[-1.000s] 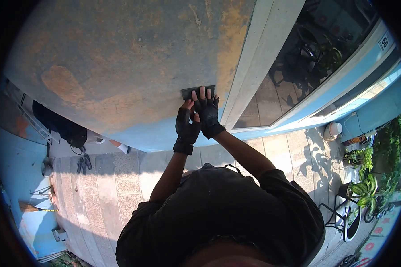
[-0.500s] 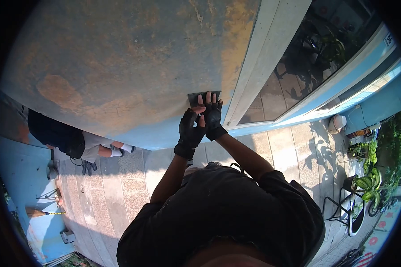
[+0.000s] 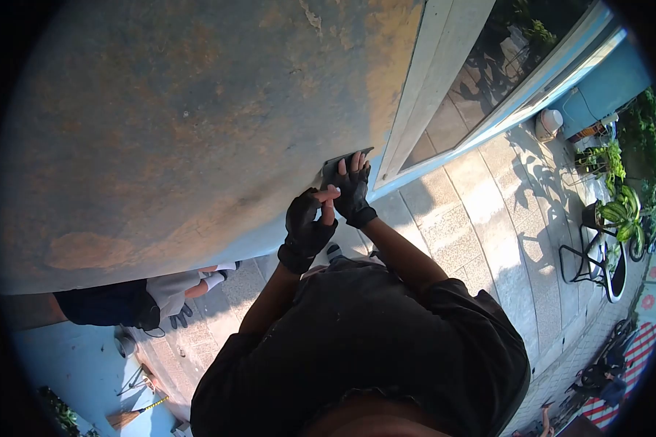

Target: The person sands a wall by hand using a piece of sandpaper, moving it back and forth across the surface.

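Note:
My right hand point(image 3: 353, 191), in a black fingerless glove, presses a dark sheet point(image 3: 331, 169) that looks like sandpaper against the stained wall point(image 3: 197, 124). Its fingers lie along the sheet, whose upper edge shows past the fingertips. Just below and to the left is my left hand point(image 3: 307, 227), gloved the same way. Its thumb and forefinger come together in a pinch beside my right hand. Whether anything sits between those fingertips is too small to make out.
A white-framed glass panel point(image 3: 481, 95) borders the wall on the right. Another person point(image 3: 116, 302) is low by the wall at left. A broom point(image 3: 127, 416) is at lower left. On the right are a white bucket point(image 3: 549, 124), potted plants point(image 3: 619, 215) and a black metal frame point(image 3: 587, 262).
My view has turned and tilted. The sheet and my right hand sit slightly farther right in view, near the wall's edge. My left thumb and forefinger have drawn closer together.

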Available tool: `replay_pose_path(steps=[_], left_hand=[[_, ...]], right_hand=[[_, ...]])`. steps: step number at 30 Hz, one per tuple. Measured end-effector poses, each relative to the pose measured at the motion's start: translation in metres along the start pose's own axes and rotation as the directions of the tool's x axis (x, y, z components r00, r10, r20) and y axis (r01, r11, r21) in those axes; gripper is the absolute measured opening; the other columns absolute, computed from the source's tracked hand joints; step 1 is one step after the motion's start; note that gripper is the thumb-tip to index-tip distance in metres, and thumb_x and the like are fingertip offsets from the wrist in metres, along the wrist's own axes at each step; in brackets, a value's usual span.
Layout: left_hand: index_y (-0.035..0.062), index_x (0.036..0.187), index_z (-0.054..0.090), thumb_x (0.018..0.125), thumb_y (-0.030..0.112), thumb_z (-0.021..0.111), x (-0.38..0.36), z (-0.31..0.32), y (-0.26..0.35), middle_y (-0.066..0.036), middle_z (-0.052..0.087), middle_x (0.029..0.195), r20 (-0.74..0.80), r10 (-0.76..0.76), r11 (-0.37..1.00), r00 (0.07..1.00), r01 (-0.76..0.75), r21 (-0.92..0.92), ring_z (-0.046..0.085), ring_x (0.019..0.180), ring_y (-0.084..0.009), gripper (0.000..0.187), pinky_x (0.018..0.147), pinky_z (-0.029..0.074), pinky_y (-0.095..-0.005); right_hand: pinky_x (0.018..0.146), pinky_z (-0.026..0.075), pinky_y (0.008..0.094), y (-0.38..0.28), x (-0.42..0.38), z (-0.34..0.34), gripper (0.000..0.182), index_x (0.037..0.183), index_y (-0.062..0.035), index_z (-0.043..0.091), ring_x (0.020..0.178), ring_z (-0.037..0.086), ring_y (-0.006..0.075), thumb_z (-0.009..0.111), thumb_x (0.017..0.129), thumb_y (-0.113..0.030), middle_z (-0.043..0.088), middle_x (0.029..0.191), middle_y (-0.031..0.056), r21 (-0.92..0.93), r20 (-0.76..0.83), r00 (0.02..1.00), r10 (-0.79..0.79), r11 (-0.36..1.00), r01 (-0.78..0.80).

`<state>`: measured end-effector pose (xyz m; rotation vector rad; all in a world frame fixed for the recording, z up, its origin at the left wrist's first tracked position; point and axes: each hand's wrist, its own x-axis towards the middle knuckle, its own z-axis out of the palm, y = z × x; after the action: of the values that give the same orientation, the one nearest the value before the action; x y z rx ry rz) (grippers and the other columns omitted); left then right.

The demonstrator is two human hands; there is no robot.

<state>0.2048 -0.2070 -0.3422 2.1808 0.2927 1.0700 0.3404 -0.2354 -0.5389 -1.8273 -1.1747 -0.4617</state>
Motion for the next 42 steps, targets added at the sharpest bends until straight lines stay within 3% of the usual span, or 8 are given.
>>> replay_pose_path(steps=[4, 6, 10, 15, 17, 27, 35, 42], left_hand=[[0.0062, 0.103, 0.073, 0.091, -0.002, 0.065, -0.004, -0.009, -0.021, -0.012, 0.072, 0.089, 0.148, -0.039, 0.986, 0.988, 0.063, -0.155, 0.067, 0.072, -0.0252, 0.017, 0.069, 0.052, -0.0344], [0.0014, 0.101, 0.069, 0.097, 0.004, 0.060, -0.002, -0.015, -0.025, -0.007, 0.062, 0.070, 0.156, 0.047, 0.991, 0.987, -0.026, -0.130, 0.061, 0.062, -0.0180, 0.009, 0.062, 0.048, -0.0326], [0.0015, 0.103, 0.067, 0.097, 0.001, 0.059, -0.002, -0.026, -0.025, -0.007, 0.060, 0.069, 0.223, 0.117, 0.985, 0.968, -0.084, -0.152, 0.059, 0.060, -0.0175, 0.010, 0.060, 0.046, -0.0313], [0.0001, 0.105, 0.062, 0.097, -0.003, 0.056, 0.005, -0.033, -0.014, -0.008, 0.059, 0.069, 0.231, 0.200, 0.940, 0.952, -0.120, -0.320, 0.055, 0.058, -0.0162, 0.010, 0.058, 0.045, -0.0298], [0.0001, 0.105, 0.062, 0.098, -0.003, 0.056, 0.002, -0.033, -0.020, -0.008, 0.058, 0.068, 0.236, 0.206, 0.937, 0.950, -0.121, -0.329, 0.055, 0.058, -0.0160, 0.010, 0.057, 0.045, -0.0299], [-0.0014, 0.106, 0.063, 0.099, -0.003, 0.052, 0.011, -0.042, -0.017, -0.007, 0.058, 0.070, 0.280, 0.214, 0.947, 0.936, -0.128, -0.295, 0.055, 0.059, -0.0163, 0.012, 0.060, 0.047, -0.0314], [-0.0022, 0.107, 0.063, 0.100, 0.000, 0.053, 0.006, -0.044, -0.024, -0.008, 0.057, 0.069, 0.281, 0.174, 0.926, 0.944, -0.060, -0.373, 0.055, 0.061, -0.0160, 0.012, 0.063, 0.048, -0.0324], [-0.0019, 0.105, 0.063, 0.099, 0.001, 0.054, -0.002, -0.048, -0.021, -0.007, 0.057, 0.070, 0.270, 0.174, 0.939, 0.947, -0.077, -0.334, 0.055, 0.061, -0.0158, 0.011, 0.061, 0.047, -0.0312]], right_hand=[[0.117, 0.015, 0.0701, -0.021, 0.010, 0.003, 0.088, 0.161, -0.0018, 0.025, 0.151, 0.014, 0.0602, 0.038, 0.100, -0.065, 0.012, 0.163, 0.0410, 0.134, -0.123, 0.988, 0.095, 0.988, -0.078], [0.117, 0.016, 0.0701, -0.043, 0.054, -0.025, 0.088, 0.160, -0.0018, 0.026, 0.150, 0.014, 0.0605, 0.038, 0.100, -0.065, 0.012, 0.163, 0.0407, 0.155, -0.184, 0.977, 0.105, 0.985, -0.077], [0.119, 0.018, 0.0657, -0.064, 0.112, -0.061, 0.080, 0.159, -0.0014, 0.028, 0.150, 0.018, 0.0592, 0.035, 0.103, -0.059, 0.012, 0.165, 0.0384, 0.133, -0.291, 0.956, 0.044, 0.991, -0.005], [0.116, 0.022, 0.0693, -0.032, -0.003, 0.025, 0.083, 0.160, -0.0045, 0.028, 0.148, 0.020, 0.0622, 0.038, 0.101, -0.062, 0.013, 0.163, 0.0404, 0.111, -0.201, 0.972, 0.122, 0.989, -0.102], [0.117, 0.020, 0.0691, -0.025, -0.059, 0.057, 0.087, 0.160, -0.0020, 0.026, 0.148, 0.018, 0.0627, 0.036, 0.101, -0.065, 0.011, 0.163, 0.0418, 0.046, -0.013, 0.983, 0.182, 0.982, -0.181], [0.116, 0.020, 0.0689, -0.068, 0.071, -0.015, 0.088, 0.156, 0.0041, 0.026, 0.148, 0.016, 0.0637, 0.036, 0.101, -0.063, 0.010, 0.163, 0.0422, 0.138, -0.342, 0.928, 0.148, 0.985, -0.106], [0.119, 0.020, 0.0674, -0.041, -0.063, 0.070, 0.087, 0.154, 0.0034, 0.030, 0.150, 0.015, 0.0607, 0.050, 0.096, -0.059, 0.013, 0.161, 0.0430, 0.005, -0.018, 0.980, 0.200, 0.980, -0.200], [0.114, 0.021, 0.0738, -0.092, 0.091, -0.012, 0.081, 0.154, -0.0012, 0.030, 0.145, 0.021, 0.0646, 0.048, 0.097, -0.056, 0.017, 0.160, 0.0418, 0.034, -0.340, 0.940, -0.002, 0.999, 0.014]])
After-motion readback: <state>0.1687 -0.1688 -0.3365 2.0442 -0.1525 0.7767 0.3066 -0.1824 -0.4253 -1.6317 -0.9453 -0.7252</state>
